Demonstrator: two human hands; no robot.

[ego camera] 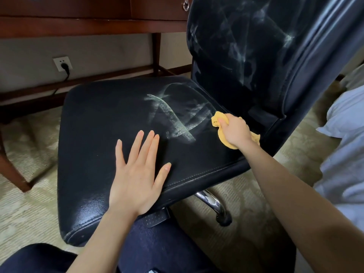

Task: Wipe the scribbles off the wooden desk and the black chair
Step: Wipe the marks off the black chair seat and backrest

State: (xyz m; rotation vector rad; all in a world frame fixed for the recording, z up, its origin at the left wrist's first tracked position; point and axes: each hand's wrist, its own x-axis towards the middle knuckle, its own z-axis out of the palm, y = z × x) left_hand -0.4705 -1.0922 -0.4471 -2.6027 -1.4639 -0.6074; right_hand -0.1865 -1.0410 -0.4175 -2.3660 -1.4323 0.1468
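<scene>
Left hand [136, 174] flat on the front half of the seat [102, 119], palm down, fingers straight and slightly spread, thumb out to the side. It holds nothing.

Right hand [234, 131] at the rear right of the seat, close to where it meets the backrest [275, 62]. Fingers curled round a bunched yellow cloth [216, 117], which sticks out on both sides of the fist and presses on the leather.

The black chair [295, 107] stands on pale patterned carpet [29, 213], side-on to the camera, backrest to the right. Whitish chalky marks [173, 119] cross the rear middle of the seat in smeared bands, just left of the cloth. Fainter streaks [242, 54] of the same kind run over the backrest. The front of the seat around the left hand looks dark and glossy.

A chrome leg [212, 203] with a black caster [224, 220] shows under the seat edge.

Dark wooden bench [78, 24] behind the chair, along the top of the view; only its underside, drawer fronts and legs show, with a metal ring pull [185, 5] on one drawer. Its top surface is out of view. A wall socket [62, 64] with a black plug in it sits below the bench.

White bedding [346, 119] at the right edge. Dark trouser legs [157, 243] at the bottom.
</scene>
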